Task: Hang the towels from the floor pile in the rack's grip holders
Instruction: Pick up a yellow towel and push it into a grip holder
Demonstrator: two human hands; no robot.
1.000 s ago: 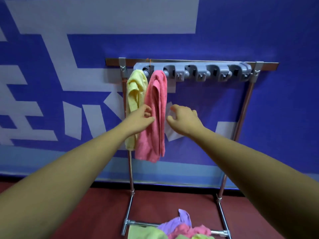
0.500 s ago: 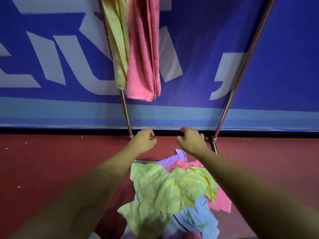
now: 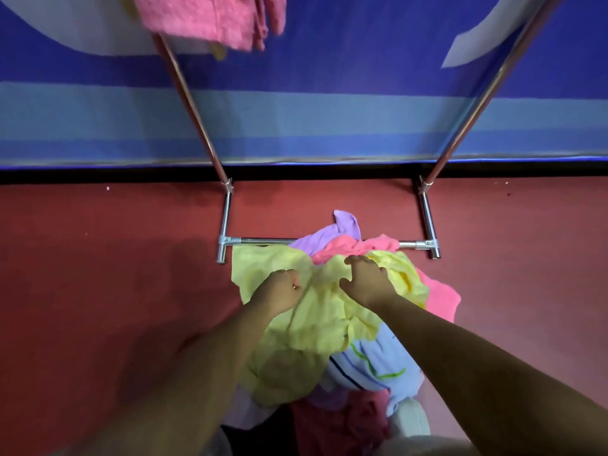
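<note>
Red floor (image 3: 98, 258) is met by a blue wall, with the rack (image 3: 192, 103) stood where they join. At upper left a pink towel (image 3: 210, 18) is seen already hung, a hung yellow cloth (image 3: 218, 53) behind it; the grip holders are out of view. Below, the left hand (image 3: 283, 289) is fisted on the yellow towel (image 3: 322, 324) topping the pile (image 3: 378, 363), cloth apparently bunched. The right hand (image 3: 368, 279) is laid there, fingers bent, thumb spread, nothing clamped. Most towels are judged unhung.

Soft, fairly bright light from above right casts a broad dim shadow on the red floor (image 3: 82, 291) left of the floor pile (image 3: 312, 324), chrome on the rack (image 3: 227, 218) glints, the hanging pink towel (image 3: 204, 18) is motion-blurred, and wide-angle distortion splays the uprights.
</note>
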